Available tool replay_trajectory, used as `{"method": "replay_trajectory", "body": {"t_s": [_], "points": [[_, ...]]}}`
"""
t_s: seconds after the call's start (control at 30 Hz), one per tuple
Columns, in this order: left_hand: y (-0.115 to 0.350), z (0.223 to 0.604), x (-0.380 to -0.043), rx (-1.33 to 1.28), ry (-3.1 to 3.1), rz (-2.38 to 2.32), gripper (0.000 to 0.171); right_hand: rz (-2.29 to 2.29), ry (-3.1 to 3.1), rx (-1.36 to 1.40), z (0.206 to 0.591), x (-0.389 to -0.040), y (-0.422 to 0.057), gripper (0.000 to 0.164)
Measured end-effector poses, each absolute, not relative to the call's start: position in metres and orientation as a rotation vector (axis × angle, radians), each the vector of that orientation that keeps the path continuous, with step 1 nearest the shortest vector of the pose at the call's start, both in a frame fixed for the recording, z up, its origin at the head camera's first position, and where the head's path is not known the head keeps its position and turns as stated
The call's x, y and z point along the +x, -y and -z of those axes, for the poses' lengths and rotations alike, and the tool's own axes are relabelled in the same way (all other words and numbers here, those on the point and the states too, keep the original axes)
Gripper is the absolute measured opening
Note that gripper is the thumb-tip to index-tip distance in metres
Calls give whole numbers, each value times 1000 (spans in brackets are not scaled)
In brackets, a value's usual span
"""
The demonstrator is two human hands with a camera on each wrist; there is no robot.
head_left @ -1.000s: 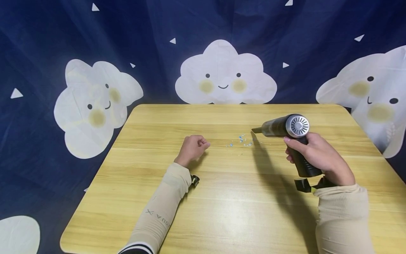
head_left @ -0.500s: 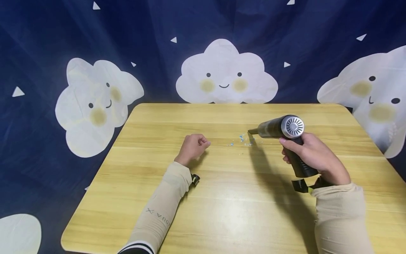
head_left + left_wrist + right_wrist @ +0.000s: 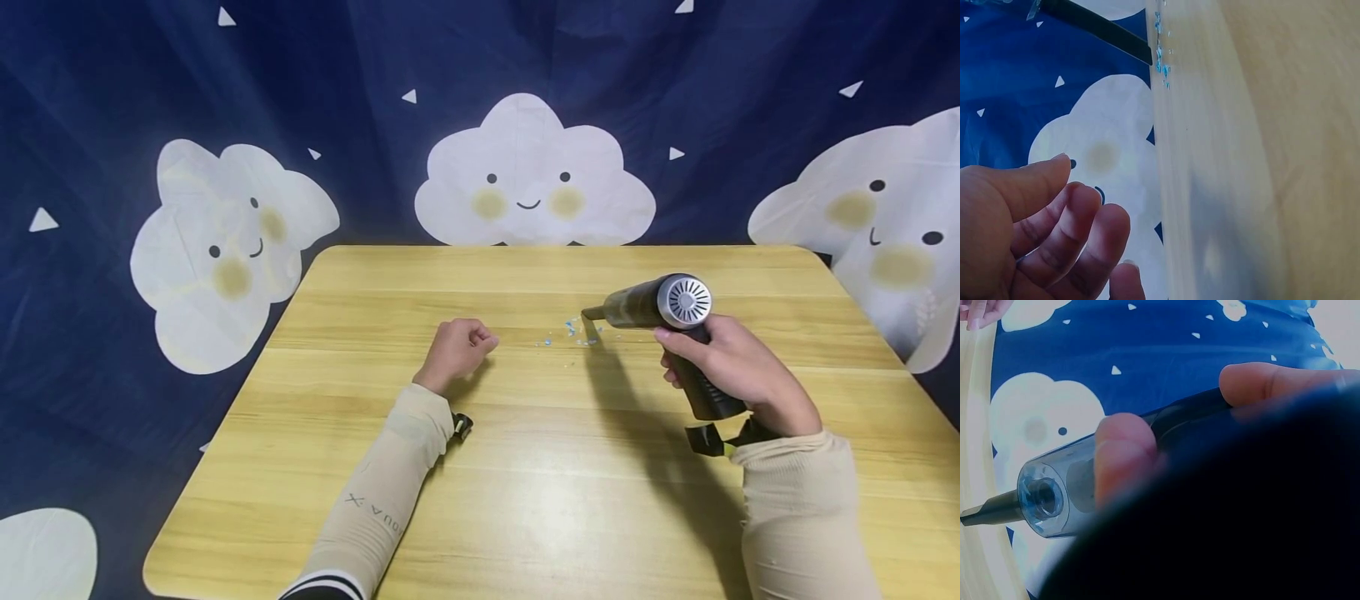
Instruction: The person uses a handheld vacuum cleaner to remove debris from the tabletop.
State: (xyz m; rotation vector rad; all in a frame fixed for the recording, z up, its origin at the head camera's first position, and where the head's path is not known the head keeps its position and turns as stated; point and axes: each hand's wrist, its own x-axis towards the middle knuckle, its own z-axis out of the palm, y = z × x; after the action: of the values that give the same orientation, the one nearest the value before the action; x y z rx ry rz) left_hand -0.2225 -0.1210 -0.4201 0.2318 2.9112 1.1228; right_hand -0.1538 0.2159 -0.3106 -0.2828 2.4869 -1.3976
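My right hand (image 3: 738, 367) grips the handle of a black handheld vacuum cleaner (image 3: 645, 303) with a silver vented end cap. Its narrow nozzle (image 3: 593, 313) points left and down at a scatter of small blue and whitish bits (image 3: 572, 328), the tip right beside them. Through the clear dust cup (image 3: 1054, 494) in the right wrist view, some bluish bits show inside. My left hand (image 3: 457, 350) rests on the table left of the bits, fingers loosely curled around nothing. In the left wrist view the bits (image 3: 1161, 62) lie beyond the thumb.
The light wooden table (image 3: 480, 500) has rounded corners. Behind it hangs a dark blue curtain (image 3: 360, 67) with smiling white clouds and small triangles. A small black device (image 3: 462, 426) is strapped to the left wrist, another black device (image 3: 705, 439) to the right.
My right hand has moved the vacuum cleaner slightly left, bringing the nozzle tip close to the blue bits. The left hand stays where it was.
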Motion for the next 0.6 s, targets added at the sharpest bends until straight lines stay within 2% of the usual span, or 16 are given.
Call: {"method": "replay_trajectory", "body": {"t_s": [0.4, 0.5, 0.6], "points": [[118, 419, -222, 207, -2874, -1145, 5, 1393, -2480, -292, 312, -155, -214, 40], [117, 419, -222, 191, -2853, -1140, 14, 1391, -2477, -298, 312, -155, -214, 41], [116, 418, -221, 207, -2877, -1097, 30, 1393, -2472, -293, 312, -155, -213, 41]]}}
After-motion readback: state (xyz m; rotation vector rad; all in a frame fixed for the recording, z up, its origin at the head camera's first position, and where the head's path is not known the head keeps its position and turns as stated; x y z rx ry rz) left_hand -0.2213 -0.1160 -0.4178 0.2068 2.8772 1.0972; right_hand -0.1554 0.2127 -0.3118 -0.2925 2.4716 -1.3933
